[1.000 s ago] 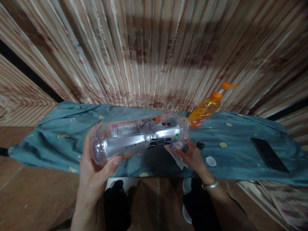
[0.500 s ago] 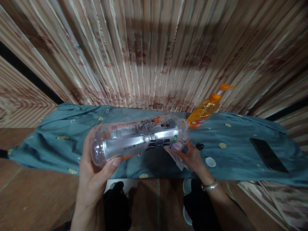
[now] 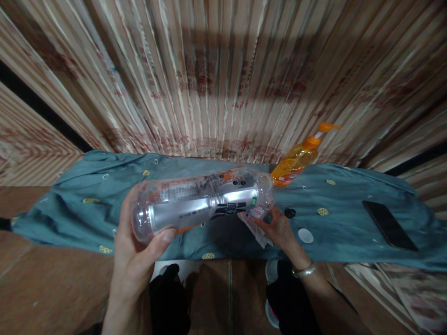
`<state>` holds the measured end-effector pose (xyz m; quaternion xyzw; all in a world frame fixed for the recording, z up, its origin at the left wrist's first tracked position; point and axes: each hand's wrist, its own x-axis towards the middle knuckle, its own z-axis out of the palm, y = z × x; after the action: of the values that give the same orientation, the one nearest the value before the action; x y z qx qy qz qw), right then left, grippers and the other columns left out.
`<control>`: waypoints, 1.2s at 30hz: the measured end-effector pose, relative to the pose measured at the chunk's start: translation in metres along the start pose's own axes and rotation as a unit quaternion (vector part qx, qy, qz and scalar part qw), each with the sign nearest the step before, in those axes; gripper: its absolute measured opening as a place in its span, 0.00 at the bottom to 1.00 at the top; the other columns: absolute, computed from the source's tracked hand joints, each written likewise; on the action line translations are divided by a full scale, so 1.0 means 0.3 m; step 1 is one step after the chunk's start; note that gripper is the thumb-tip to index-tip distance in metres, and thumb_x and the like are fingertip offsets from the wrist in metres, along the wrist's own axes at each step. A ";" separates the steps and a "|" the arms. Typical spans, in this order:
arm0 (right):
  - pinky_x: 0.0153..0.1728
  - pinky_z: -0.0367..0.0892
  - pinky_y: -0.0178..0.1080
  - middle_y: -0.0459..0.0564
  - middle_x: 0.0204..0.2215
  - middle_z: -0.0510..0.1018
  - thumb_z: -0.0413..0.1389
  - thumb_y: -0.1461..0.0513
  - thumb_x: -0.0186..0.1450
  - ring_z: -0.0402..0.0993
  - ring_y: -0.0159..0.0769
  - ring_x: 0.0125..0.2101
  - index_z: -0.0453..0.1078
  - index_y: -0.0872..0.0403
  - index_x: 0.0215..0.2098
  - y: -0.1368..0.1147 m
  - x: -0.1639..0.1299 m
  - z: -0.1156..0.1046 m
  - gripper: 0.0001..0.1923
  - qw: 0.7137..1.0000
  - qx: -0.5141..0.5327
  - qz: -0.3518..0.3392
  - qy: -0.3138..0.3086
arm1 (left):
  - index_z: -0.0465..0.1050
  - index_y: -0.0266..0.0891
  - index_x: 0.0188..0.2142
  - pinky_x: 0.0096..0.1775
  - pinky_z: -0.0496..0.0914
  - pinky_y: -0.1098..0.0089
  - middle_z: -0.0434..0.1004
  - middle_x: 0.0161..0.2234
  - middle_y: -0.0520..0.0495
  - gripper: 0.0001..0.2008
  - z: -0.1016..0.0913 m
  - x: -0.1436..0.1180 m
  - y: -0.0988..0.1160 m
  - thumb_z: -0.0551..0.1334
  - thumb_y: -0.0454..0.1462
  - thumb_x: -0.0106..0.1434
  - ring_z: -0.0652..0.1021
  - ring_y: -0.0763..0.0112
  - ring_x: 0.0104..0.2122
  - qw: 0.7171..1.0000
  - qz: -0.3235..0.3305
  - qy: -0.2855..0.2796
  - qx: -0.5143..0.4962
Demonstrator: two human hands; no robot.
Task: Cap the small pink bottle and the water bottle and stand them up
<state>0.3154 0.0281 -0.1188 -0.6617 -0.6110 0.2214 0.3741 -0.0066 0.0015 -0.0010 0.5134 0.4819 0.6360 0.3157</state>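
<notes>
- The left hand (image 3: pixel 134 251), in the lower left-centre of the frame, is wrapped around the base end of a clear plastic bottle (image 3: pixel 200 202), thumb pressed along the near side and fingers curled behind it.
- The bottle lies almost level in the air at the centre of the frame, its base toward the lower left and its neck toward the right; it carries a silver label with dark print and some orange.
- The right hand (image 3: pixel 277 228), just right of centre, pinches a crumpled white cloth or tissue (image 3: pixel 256 230) against the neck end of the bottle; the fingers are closed on it.
- A metal bracelet (image 3: pixel 304 270) sits on the right wrist.
- Under both hands a teal cloth (image 3: pixel 87 204) with small yellow marks spans the middle of the frame.
- On that cloth, right of the right hand, lie a small dark cap (image 3: pixel 289 212) and a white round lid (image 3: pixel 305 235), apart from each other.
- An orange pump bottle (image 3: pixel 296 160) stands tilted behind the bottle's neck, upper right of centre.
- A dark phone (image 3: pixel 389 225) lies flat on the cloth at the far right.
- A striped curtain (image 3: pixel 216 74) fills the upper frame.
</notes>
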 end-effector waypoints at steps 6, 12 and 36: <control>0.42 0.76 0.48 0.59 0.43 0.85 0.61 0.44 0.59 0.83 0.52 0.43 0.69 0.55 0.53 0.004 0.002 0.003 0.31 1.000 0.001 -0.010 0.007 | 0.70 0.53 0.61 0.65 0.60 0.40 0.73 0.60 0.45 0.42 0.004 -0.001 0.008 0.76 0.49 0.46 0.71 0.40 0.61 1.000 -0.011 0.009 -0.007; 0.43 0.76 0.48 0.59 0.45 0.84 0.61 0.45 0.60 0.82 0.52 0.44 0.69 0.54 0.53 0.003 0.000 0.003 0.30 1.000 0.000 -0.011 0.004 | 0.70 0.54 0.61 0.65 0.57 0.34 0.74 0.59 0.44 0.41 0.005 -0.001 0.008 0.76 0.49 0.47 0.71 0.38 0.60 1.000 -0.007 0.004 -0.010; 0.43 0.76 0.48 0.60 0.44 0.84 0.60 0.41 0.59 0.82 0.52 0.43 0.70 0.55 0.52 -0.005 0.003 0.001 0.33 1.000 0.014 -0.001 0.006 | 0.68 0.52 0.63 0.65 0.63 0.42 0.73 0.62 0.44 0.42 -0.003 -0.002 -0.001 0.74 0.50 0.49 0.71 0.41 0.63 1.000 -0.002 -0.004 0.012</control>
<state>0.3143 0.0291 -0.1175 -0.6571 -0.6065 0.2255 0.3868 -0.0074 0.0008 -0.0013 0.5184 0.4896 0.6276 0.3125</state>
